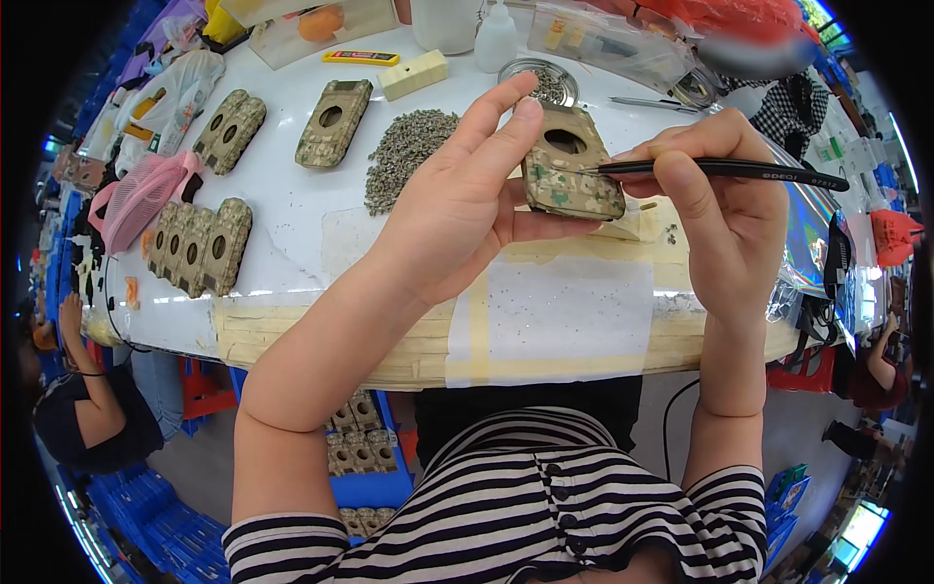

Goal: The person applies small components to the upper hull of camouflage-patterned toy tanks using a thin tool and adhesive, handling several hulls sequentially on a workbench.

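We see the camouflage shell [557,177] raised in the upper middle of the frame, with the tweezers [769,171] at its face. It could tip if the left hand [443,209] lets its edge hold slacken, and the points could then skid and scratch the finish. We cannot tell whether the tips carry a part; anything dropped could get lost among the specks on the white sheet [555,311]. Leaning farther left, our left forearm might scatter the metal pile [413,141].

That forearm slants up from the lower left, palm turned up and rightward, thumb along the shell's left edge, lower fingers curled beneath. Our right hand [730,214] rises from the lower right, wrist bent inward, thumb and fingers pinched around the tweezers, which lie nearly level.
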{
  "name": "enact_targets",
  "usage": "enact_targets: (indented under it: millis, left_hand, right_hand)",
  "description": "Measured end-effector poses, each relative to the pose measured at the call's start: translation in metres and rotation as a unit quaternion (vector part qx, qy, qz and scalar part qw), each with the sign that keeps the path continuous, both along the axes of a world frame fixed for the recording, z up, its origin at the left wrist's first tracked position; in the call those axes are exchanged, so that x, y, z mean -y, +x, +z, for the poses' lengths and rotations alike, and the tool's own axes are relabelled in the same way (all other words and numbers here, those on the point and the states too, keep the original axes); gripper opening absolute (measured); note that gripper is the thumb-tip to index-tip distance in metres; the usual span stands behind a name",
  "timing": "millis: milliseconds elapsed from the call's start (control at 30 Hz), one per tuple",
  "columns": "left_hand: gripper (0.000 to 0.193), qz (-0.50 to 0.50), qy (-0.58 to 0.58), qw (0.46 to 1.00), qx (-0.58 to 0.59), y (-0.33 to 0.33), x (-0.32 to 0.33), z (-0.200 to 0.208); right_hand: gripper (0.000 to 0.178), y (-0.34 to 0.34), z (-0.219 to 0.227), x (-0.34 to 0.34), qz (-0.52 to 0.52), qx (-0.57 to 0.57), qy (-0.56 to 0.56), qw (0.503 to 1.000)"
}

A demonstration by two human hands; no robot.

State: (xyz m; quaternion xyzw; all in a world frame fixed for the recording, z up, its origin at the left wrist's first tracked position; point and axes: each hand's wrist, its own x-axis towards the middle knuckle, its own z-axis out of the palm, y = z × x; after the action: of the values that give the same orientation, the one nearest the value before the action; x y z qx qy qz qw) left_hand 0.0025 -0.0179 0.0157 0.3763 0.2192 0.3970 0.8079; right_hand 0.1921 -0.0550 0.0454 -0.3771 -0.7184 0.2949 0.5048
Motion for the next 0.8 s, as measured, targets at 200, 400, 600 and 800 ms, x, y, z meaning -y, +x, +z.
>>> enact_targets:
  millis: [200, 400, 600, 800]
  left_hand:
    - [0.053, 0.011, 0.003, 0.999, -0.039, 0.0019, 0.0028, 0.0035]
    - [0.053, 0.016, 0.001, 0.999, -0.043, 0.0024, 0.0036, 0.005]
    - [0.053, 0.014, 0.001, 0.999, -0.042, 0.0025, 0.0031, 0.0045]
    - [0.053, 0.017, 0.001, 0.999, -0.043, 0.0029, 0.003, 0.0039]
  right_hand:
    - [0.012, 0.0011, -0.0014, -0.0006, 0.006, 0.002, 0.003, 1.0]
    - [0.011, 0.0006, -0.0013, 0.0003, 0.007, -0.004, 0.001, 1.0]
    - [0.011, 0.0017, -0.0018, -0.0004, 0.008, 0.001, 0.006, 1.0]
    - [0.012, 0.0026, -0.002, -0.0005, 0.01, 0.01, 0.008, 1.0]
